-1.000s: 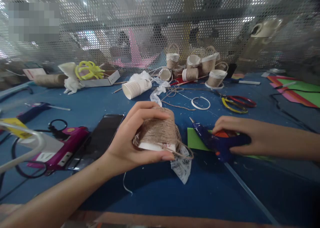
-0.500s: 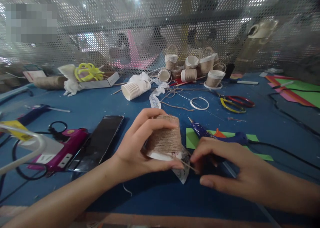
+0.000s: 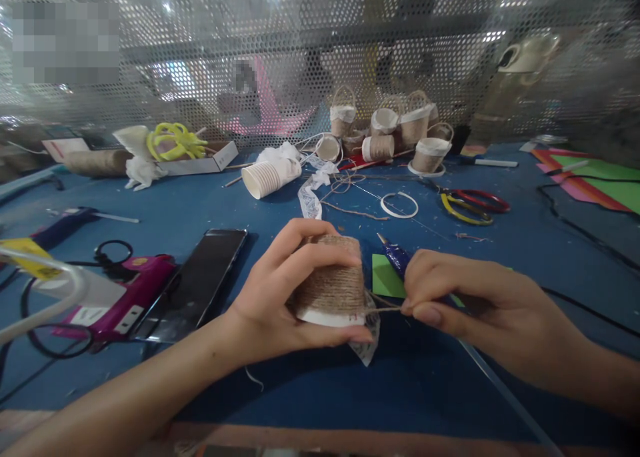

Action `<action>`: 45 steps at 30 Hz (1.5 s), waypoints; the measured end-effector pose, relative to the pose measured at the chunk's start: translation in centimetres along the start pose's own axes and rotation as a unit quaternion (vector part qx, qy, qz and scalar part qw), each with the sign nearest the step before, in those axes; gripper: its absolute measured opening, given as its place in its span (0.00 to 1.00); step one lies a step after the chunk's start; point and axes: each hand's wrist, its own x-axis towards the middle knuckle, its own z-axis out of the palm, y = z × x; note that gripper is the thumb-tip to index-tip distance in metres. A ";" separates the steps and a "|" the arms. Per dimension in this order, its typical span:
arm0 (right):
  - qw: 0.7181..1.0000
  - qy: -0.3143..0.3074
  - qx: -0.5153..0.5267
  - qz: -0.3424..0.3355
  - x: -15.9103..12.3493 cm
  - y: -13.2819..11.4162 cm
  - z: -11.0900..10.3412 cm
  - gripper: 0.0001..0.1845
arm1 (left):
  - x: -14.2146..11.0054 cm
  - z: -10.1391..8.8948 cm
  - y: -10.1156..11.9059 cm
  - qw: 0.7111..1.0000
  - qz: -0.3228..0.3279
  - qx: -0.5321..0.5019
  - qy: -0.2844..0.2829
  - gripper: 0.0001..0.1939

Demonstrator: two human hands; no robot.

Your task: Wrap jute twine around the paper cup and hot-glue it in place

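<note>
My left hand [image 3: 270,297] is wrapped round a paper cup [image 3: 330,287] wound with brown twine, its white rim facing down toward me. Between thumb and fingertips of my right hand [image 3: 460,303] is pinched a strand of twine [image 3: 387,309], stretched taut from the cup's right side. A bit of white lace [image 3: 367,350] hangs below the cup's right edge. Just behind my right hand lies a blue glue gun [image 3: 395,253] on a green sheet [image 3: 385,280]; my hand hides much of both.
Left of the cup lie a phone [image 3: 200,277] and a magenta power strip [image 3: 135,297]. Farther back are stacked paper cups [image 3: 263,180], several twine-wrapped baskets [image 3: 430,155], a white ring [image 3: 399,205] and scissors [image 3: 470,207]. A perforated metal screen [image 3: 300,43] closes off the back.
My right hand has closed on the twine and drawn it to the right, away from the cup. The cup has turned slightly in my left hand.
</note>
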 end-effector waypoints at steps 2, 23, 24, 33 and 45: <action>1.000 -0.004 -0.004 0.006 0.0 0.1 0.0 0.08 | 0.0 0.0 0.1 1.000 0.001 -0.004 0.005 0.28; 1.000 -0.017 0.004 0.001 0.0 -0.1 0.7 0.09 | 0.4 0.0 0.8 1.000 0.004 -0.007 0.029 0.30; 1.000 -0.016 0.005 0.000 0.0 -0.2 0.7 0.09 | 0.4 0.0 0.8 0.999 0.002 -0.009 0.031 0.30; 0.999 -0.028 0.014 0.016 0.2 0.0 1.0 0.10 | 0.3 0.3 1.1 0.999 -0.002 -0.018 0.047 0.30; 0.998 -0.043 0.026 0.037 0.2 -0.3 1.1 0.10 | 0.2 0.8 1.3 0.997 0.007 -0.044 0.066 0.30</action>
